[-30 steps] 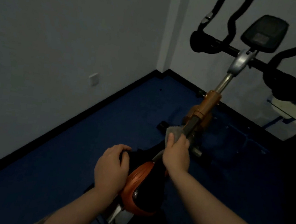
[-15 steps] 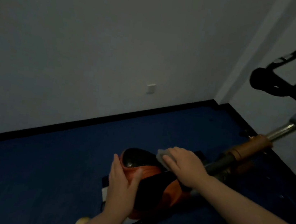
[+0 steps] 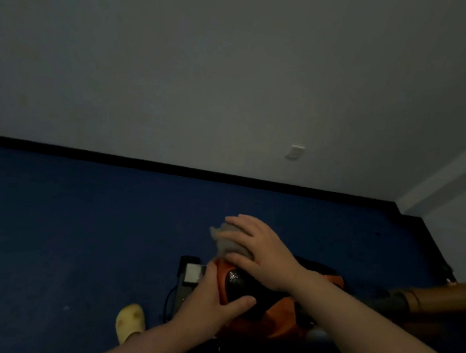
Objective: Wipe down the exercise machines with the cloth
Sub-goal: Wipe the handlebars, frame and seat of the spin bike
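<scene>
Head view, dim light: the right hand [image 3: 260,252] lies flat, fingers spread, pressing a grey cloth [image 3: 228,239] onto the far end of an orange-and-black saddle [image 3: 257,295] of an exercise bike. The cloth is bunched under the fingers, part of it sticking out past the saddle's edge. The left hand [image 3: 209,300] clasps the saddle's near left side, thumb over the black top, apparently steadying it.

Step in hand, by my judgement: wiping the saddle top. The next move likely calls for drawing the cloth back along the black centre toward the wrist, keeping pressure flat, while the left hand shifts off unwiped areas.

The saddle's long axis runs roughly left to right in frame; which end is the nose cannot be told. A brown-sleeved post [image 3: 443,299] extends right. A yellow slipper [image 3: 129,321] rests on the blue floor [image 3: 70,229].
</scene>
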{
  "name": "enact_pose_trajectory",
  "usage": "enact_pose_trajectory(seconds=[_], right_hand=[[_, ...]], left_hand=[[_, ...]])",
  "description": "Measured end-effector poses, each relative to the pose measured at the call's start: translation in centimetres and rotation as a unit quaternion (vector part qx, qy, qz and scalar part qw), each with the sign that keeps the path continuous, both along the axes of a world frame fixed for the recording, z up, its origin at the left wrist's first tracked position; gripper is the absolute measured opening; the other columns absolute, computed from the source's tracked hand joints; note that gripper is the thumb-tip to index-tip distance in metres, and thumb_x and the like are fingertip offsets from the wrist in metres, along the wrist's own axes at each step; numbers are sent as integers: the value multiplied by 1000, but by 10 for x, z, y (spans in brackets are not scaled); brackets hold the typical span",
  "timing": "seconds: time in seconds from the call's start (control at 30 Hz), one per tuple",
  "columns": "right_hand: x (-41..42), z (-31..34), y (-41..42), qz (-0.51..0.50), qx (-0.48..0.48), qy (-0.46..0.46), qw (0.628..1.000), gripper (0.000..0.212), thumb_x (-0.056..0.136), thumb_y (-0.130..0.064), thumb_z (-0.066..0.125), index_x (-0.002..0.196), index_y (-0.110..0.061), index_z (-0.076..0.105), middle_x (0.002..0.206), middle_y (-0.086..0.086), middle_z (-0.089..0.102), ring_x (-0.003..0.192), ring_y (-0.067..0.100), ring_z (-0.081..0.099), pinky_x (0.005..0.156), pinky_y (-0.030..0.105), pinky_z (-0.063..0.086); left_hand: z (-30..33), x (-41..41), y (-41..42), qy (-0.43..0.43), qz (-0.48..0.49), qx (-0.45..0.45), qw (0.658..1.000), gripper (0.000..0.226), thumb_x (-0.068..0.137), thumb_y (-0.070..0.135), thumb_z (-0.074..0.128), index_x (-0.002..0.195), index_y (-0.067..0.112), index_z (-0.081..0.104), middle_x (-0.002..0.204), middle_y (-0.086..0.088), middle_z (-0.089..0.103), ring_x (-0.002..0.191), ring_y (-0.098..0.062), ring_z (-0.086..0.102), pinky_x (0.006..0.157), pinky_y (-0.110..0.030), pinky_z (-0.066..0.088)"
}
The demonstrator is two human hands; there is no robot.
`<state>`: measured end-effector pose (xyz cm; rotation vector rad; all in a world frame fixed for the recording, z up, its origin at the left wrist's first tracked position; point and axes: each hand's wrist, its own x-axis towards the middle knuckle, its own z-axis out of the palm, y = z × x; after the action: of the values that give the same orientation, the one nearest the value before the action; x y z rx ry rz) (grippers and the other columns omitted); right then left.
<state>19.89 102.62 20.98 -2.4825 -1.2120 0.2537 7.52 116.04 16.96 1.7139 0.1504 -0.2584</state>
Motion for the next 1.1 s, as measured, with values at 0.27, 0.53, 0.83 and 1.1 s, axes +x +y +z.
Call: enact_pose_trajectory(seconds=[0.27, 0.53, 0.83, 1.1], right_hand=[[14, 5, 35, -211, 1, 81, 974, 29, 95, -53, 42, 104, -32, 60, 112, -5, 58, 106, 18, 55, 81, 35, 44], [21, 6, -4, -59, 5, 139, 988, 44, 94, -57, 45, 135, -40, 46, 142, -13, 40, 132, 7, 35, 103, 26, 34], [10, 13, 17, 68, -56, 16, 996, 38, 91, -55, 52, 119, -30, 60, 130, -12, 47, 123, 7, 37, 105, 25, 28], [20, 14, 62, -132, -132, 53, 981, 43, 96, -59, 31, 102, -33, 65, 105, 0, 59, 99, 23, 55, 78, 36, 46]], left_hand=[[0, 1, 2, 29, -1, -24, 999, 80, 66, 55, 77, 127, 33, 31, 117, 10, 59, 104, 2, 60, 95, -31, 51], [-3, 3, 2, 35, 9, -8, 999, 75, 60, 63, 75, 117, 37, 35, 113, 12, 61, 101, 1, 61, 94, -31, 52], [-5, 1, 1, 34, 4, -21, 999, 80, 62, 62, 75, 124, 39, 31, 119, 18, 57, 107, 7, 57, 98, -28, 49], [-8, 0, 1, 32, 10, -25, 999, 73, 66, 57, 77, 120, 34, 34, 114, 11, 61, 102, 2, 61, 95, -32, 51]])
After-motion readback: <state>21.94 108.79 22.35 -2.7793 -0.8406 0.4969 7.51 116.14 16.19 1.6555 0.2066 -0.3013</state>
